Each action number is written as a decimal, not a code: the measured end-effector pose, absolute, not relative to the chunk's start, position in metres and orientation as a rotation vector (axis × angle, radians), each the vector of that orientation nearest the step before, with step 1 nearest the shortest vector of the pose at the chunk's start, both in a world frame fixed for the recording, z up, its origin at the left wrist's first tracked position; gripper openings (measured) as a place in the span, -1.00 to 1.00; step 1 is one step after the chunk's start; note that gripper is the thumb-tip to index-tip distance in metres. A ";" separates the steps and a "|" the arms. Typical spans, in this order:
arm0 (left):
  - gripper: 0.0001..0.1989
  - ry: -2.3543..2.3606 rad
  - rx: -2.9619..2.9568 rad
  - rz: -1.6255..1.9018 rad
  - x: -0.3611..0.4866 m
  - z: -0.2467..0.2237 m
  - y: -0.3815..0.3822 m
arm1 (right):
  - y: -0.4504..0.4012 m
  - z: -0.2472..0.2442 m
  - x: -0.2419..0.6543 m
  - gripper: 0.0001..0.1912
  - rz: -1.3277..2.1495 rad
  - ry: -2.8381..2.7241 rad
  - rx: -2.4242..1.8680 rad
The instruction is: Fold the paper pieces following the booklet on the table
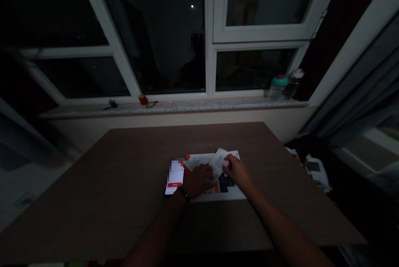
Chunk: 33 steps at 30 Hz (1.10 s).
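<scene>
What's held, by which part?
Right hand pinches what looks like a small pink item, which part unclear, by the white paper. Left hand lies over the paper; grip unclear.

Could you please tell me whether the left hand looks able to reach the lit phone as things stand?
Probably yes: the phone lies just beside the left hand, screen up, with nothing visible blocking it, though that hand would likely have to leave the white paper.

On the table (102, 192), paper (219, 159) over sheet (232, 193); phone (176, 175) at sheet's nine o'clock; sill (193, 105) at twelve, bottles (277, 89) on it at one.
</scene>
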<state>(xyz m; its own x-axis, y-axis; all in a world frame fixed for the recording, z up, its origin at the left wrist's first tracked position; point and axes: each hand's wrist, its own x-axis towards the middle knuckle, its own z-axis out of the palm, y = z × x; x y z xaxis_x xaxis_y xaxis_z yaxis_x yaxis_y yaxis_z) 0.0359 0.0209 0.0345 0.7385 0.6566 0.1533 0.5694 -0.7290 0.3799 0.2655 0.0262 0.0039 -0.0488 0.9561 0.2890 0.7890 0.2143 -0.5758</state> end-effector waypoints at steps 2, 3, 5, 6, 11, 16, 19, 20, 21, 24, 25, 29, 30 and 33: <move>-0.86 0.959 2.631 0.411 0.036 0.035 0.020 | 0.026 0.003 0.267 -0.73 0.344 -1.849 -1.622; -0.86 0.960 2.633 0.414 0.036 0.036 0.019 | 0.026 0.003 0.267 -0.74 0.351 -1.839 -1.614; -0.82 0.956 2.649 0.408 0.036 0.037 0.018 | 0.025 0.004 0.268 -0.75 0.384 -1.817 -1.576; -0.77 0.953 2.662 0.401 0.036 0.037 0.017 | 0.024 0.004 0.269 -0.75 0.402 -1.799 -1.553; -0.54 0.979 2.727 0.378 0.037 0.037 0.015 | 0.020 0.010 0.271 -0.72 0.436 -1.721 -1.505; -0.57 0.986 2.737 0.361 0.037 0.036 0.015 | 0.015 0.013 0.270 -0.74 0.478 -1.771 -1.496; -0.59 0.981 2.736 0.367 0.037 0.035 0.015 | 0.013 0.013 0.266 -0.75 0.472 -1.881 -1.479; -0.60 0.987 2.734 0.377 0.037 0.035 0.015 | 0.012 0.013 0.264 -0.75 0.466 -1.915 -1.471; -0.62 0.995 2.732 0.386 0.037 0.035 0.015 | 0.012 0.013 0.263 -0.76 0.465 -1.944 -1.464; -0.64 1.006 2.727 0.394 0.037 0.034 0.016 | 0.011 0.014 0.261 -0.76 0.477 -1.993 -1.467; -0.65 1.006 2.726 0.394 0.037 0.034 0.016 | 0.012 0.013 0.262 -0.76 0.474 -1.998 -1.471; -0.65 1.014 2.719 0.396 0.037 0.033 0.016 | 0.016 0.010 0.265 -0.75 0.443 -1.961 -1.499; -0.65 1.016 2.716 0.393 0.037 0.033 0.016 | 0.018 0.009 0.267 -0.75 0.438 -1.939 -1.514; -0.66 1.025 2.705 0.382 0.037 0.033 0.016 | 0.022 0.007 0.271 -0.75 0.428 -1.887 -1.570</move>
<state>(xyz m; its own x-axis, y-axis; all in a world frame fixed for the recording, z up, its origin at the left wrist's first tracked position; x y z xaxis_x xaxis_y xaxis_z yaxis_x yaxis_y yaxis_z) 0.0371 0.0161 0.0335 0.7223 0.6725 0.1615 0.6144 -0.7311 0.2966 0.2711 0.0218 0.0065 -0.0834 0.9611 0.2634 0.7533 0.2339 -0.6147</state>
